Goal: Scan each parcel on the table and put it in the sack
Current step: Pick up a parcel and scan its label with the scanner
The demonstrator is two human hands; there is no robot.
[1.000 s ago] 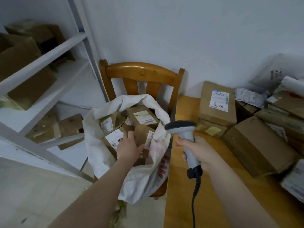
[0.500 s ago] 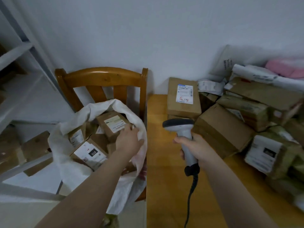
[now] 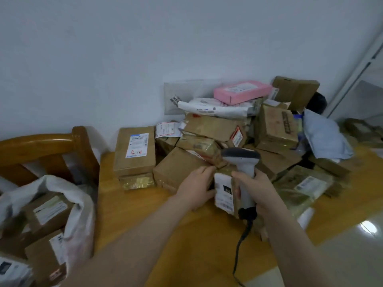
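Small parcel [image 3: 224, 191], white label facing up, at front of pile [image 3: 217, 129] on table [image 3: 134, 214]. L hand [image 3: 196, 187] holds its left side. R hand [image 3: 256, 189] wrapped round scanner [image 3: 241, 160] handle, touching parcel. Sack [image 3: 80, 214] far left by chair [image 3: 41, 146], open, w/ boxes [image 3: 47, 210] inside.

table [image 3: 145, 224] yellow-brown wood | chair [image 3: 41, 146] orange-brown, shiny | sack [image 3: 80, 222] white | scanner [image 3: 242, 160] light grey, head dark grey | cable [image 3: 240, 243] black | small parcel [image 3: 224, 191] brown, white label with black square and barcode lines | flat box [image 3: 242, 93] pink | tall box [image 3: 134, 152] brown, white label with blue band and red writing | soft bag [image 3: 325, 135] pale blue | wall [image 3: 103, 59] pale grey-white
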